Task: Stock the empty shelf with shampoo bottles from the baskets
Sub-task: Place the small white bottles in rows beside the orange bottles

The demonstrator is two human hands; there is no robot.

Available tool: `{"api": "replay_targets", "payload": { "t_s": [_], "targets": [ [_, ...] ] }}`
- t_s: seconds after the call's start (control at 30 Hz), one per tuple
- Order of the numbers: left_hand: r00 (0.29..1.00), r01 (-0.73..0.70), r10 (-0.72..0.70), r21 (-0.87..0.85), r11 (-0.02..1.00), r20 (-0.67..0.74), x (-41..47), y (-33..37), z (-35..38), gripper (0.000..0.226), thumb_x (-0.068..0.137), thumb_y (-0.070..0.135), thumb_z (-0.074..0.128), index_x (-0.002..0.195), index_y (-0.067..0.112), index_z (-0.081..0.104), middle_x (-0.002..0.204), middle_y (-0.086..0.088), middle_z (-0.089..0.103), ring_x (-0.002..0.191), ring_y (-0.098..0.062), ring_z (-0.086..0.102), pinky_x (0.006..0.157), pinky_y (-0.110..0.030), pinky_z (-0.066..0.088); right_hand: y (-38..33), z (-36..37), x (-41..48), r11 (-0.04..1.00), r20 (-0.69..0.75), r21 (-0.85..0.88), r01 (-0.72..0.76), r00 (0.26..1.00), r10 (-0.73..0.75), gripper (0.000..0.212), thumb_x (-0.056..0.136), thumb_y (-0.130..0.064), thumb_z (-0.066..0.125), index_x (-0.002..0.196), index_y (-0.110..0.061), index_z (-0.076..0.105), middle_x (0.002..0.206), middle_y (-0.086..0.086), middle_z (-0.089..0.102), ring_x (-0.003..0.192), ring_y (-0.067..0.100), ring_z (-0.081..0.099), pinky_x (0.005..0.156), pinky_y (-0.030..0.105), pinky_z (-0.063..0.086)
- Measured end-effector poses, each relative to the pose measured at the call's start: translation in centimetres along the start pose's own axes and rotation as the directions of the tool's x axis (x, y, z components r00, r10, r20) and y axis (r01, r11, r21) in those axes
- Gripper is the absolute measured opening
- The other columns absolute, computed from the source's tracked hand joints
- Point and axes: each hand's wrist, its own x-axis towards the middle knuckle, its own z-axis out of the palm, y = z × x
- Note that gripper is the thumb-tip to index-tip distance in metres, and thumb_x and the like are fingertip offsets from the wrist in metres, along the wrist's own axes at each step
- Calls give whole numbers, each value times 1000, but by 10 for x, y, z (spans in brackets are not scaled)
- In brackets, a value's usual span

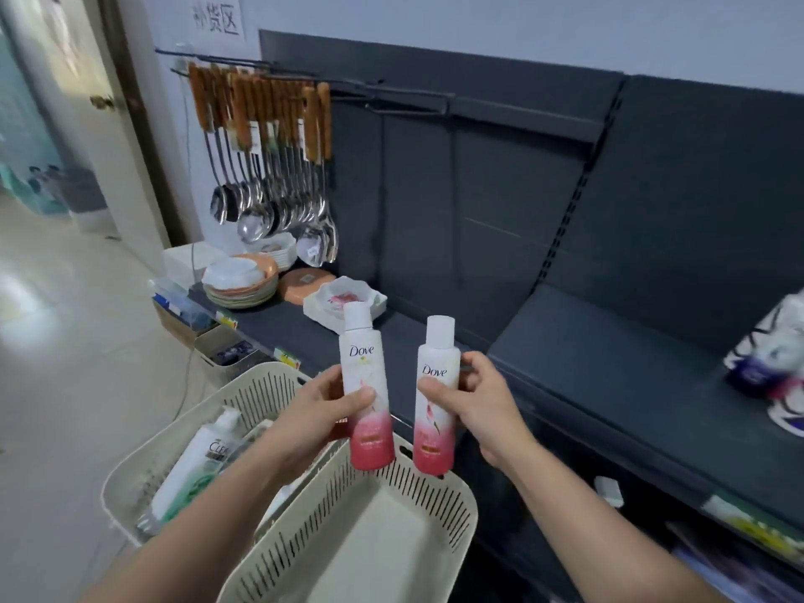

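Dark grey shelf [609,363], pale wall [522,19]

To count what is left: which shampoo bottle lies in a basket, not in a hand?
The white Clear bottle, lying in the left basket. The left hand holds one Dove bottle upright, the right hand the other.

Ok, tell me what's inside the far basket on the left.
A white and green shampoo bottle lies in the basket, with other blurred items beside it. The left forearm covers the basket's right side, so whatever is there stays hidden.
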Motion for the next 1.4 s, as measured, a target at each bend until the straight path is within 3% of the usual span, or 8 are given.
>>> {"api": "replay_targets", "payload": {
  "t_s": [0.17, 0.37, 0.63, 0.93, 1.13, 1.27, 1.33, 1.4],
  "targets": [
    [988, -33, 27, 32, 999, 152, 18, 20, 38, 48, 69, 18, 77, 115, 20, 65, 105, -7, 74, 88, -25, 73, 65, -31, 58, -16, -41, -20, 997, -166, -33, 74, 983, -79, 43, 67, -19, 90, 99, -18, 61, 91, 0, 77, 86, 16, 74, 77, 34, 60],
    [955, -125, 82, 136, 983, 286, 42, 33, 95, 51, 65, 26, 79, 114, 27, 64, 110, 0, 73, 100, -21, 70, 84, -38, 55, -33, -100, -43, 988, -336, -90, 124, 930, -147, 41, 67, -18, 90, 95, -15, 61, 86, -4, 77, 75, 8, 73, 66, 25, 56],
    [906, -232, 144, 184, 955, 399, 80, 44, 187, 40, 79, 5, 75, 114, 21, 65, 108, 1, 74, 100, -17, 69, 81, -31, 55, -48, -186, -58, 973, -481, -142, 183, 846, -229, 36, 64, -13, 91, 91, -20, 67, 87, -6, 76, 75, 1, 69, 66, 17, 54],
    [893, -304, 188, 240, 922, 409, 125, 45, 298, 40, 79, 5, 76, 112, 24, 64, 105, 5, 74, 100, -12, 68, 86, -27, 52, -54, -287, -43, 946, -499, -288, 150, 820, -281, 36, 65, -22, 90, 95, -21, 70, 89, -5, 75, 86, 12, 70, 82, 36, 58],
    [897, -304, 181, 265, 915, 404, 151, 29, 359, 41, 79, 4, 76, 111, 25, 62, 108, 7, 72, 102, -9, 66, 83, -22, 49, -46, -348, -43, 905, -514, -413, 106, 793, -327, 32, 64, -32, 90, 88, -23, 70, 81, -10, 74, 78, 8, 68, 76, 33, 56],
    [911, -268, 143, 290, 919, 388, 163, 11, 395, 38, 80, 5, 76, 110, 18, 55, 107, 7, 70, 99, -6, 65, 75, -15, 47, -38, -378, -47, 904, -541, -425, 52, 786, -300, 29, 65, -30, 89, 86, -23, 70, 78, -8, 73, 74, 12, 67, 76, 41, 59],
    [907, -264, 125, 313, 912, 402, 169, 3, 411, 37, 80, 6, 76, 108, 16, 54, 105, 6, 70, 97, -5, 65, 71, -12, 47, -33, -390, -49, 908, -555, -416, 43, 779, -291, 30, 65, -29, 89, 88, -24, 70, 77, -10, 72, 72, 7, 66, 72, 38, 59],
    [896, -273, 112, 335, 902, 429, 175, -5, 426, 36, 80, 4, 76, 106, 18, 55, 105, 8, 69, 98, -4, 64, 70, -11, 47, -28, -398, -51, 906, -555, -421, 45, 777, -296, 30, 65, -28, 89, 87, -32, 69, 77, -19, 72, 71, -2, 64, 65, 20, 53]
  ]
}}
